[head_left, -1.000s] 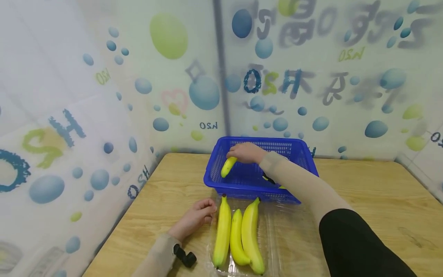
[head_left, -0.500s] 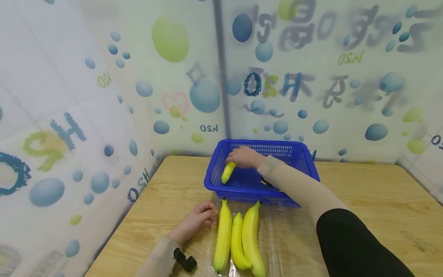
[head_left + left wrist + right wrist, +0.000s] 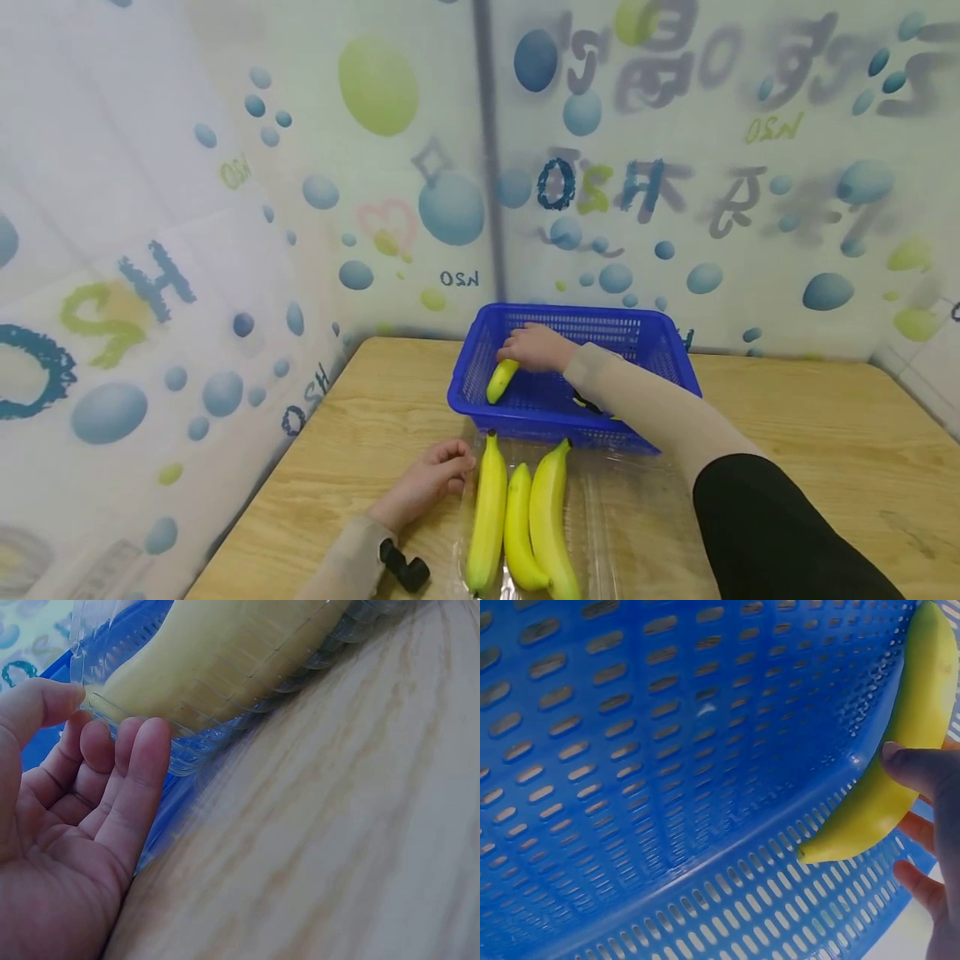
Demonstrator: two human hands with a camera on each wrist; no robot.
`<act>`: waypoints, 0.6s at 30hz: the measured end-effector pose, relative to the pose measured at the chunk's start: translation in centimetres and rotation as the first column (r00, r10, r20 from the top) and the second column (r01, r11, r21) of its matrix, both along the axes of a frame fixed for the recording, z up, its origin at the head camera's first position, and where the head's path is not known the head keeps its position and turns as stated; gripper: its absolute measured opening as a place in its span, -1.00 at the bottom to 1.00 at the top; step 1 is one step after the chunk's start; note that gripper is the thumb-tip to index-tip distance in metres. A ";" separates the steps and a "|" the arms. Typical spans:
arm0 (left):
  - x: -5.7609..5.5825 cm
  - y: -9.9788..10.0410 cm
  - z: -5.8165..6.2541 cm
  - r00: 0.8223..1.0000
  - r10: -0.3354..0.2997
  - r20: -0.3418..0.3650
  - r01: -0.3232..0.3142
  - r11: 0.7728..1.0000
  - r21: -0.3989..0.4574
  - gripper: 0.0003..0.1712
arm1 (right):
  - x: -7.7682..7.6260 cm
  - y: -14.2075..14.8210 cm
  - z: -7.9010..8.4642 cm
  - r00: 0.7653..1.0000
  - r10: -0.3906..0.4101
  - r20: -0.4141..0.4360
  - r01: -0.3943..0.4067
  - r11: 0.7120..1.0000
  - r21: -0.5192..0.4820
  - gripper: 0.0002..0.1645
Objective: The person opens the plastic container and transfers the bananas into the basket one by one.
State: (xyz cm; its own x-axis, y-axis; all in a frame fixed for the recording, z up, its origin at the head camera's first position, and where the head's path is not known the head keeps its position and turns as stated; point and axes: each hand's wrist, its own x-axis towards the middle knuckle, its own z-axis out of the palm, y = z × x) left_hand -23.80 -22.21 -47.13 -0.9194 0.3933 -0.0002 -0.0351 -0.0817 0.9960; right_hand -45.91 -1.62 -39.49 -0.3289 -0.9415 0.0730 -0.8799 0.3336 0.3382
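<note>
My right hand [image 3: 536, 347] is inside the blue plastic basket [image 3: 570, 415], gripping a banana [image 3: 911, 742]. In the right wrist view the thumb lies across that banana and fingers show behind it. The same banana [image 3: 501, 382] pokes out below the hand in the head view. Nearer to me, three bananas lie side by side in a clear plastic container [image 3: 592, 533]: a left one [image 3: 487, 517], a smaller middle one [image 3: 519, 533] and a right one [image 3: 550, 517]. My left hand [image 3: 82, 795] pinches the container's edge between thumb and fingers at its far left corner.
All of this stands on a wooden table [image 3: 337, 433], the basket near its back edge. Patterned walls [image 3: 450, 108] rise behind and on the left. A small black wrist device [image 3: 405, 571] sits on the left sleeve, and another is partly hidden by the right forearm.
The view has shifted slightly with the head. My right hand keeps the banana inside the basket, with little visible movement. The left hand stays at the container's edge.
</note>
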 end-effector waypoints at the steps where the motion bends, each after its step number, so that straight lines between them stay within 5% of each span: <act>1: 0.0 0.0 0.0 1.000 -0.001 -0.003 0.001 1.000 0.003 -0.96 | 0.0 0.0 0.0 1.000 0.000 -0.010 0.000 1.000 0.001 -0.69; 18: -0.1 0.0 -0.2 0.999 0.015 0.030 -0.014 1.000 -0.009 -0.96 | 0.0 -0.1 -1.1 0.999 0.031 -0.042 -0.032 0.999 -0.008 -0.78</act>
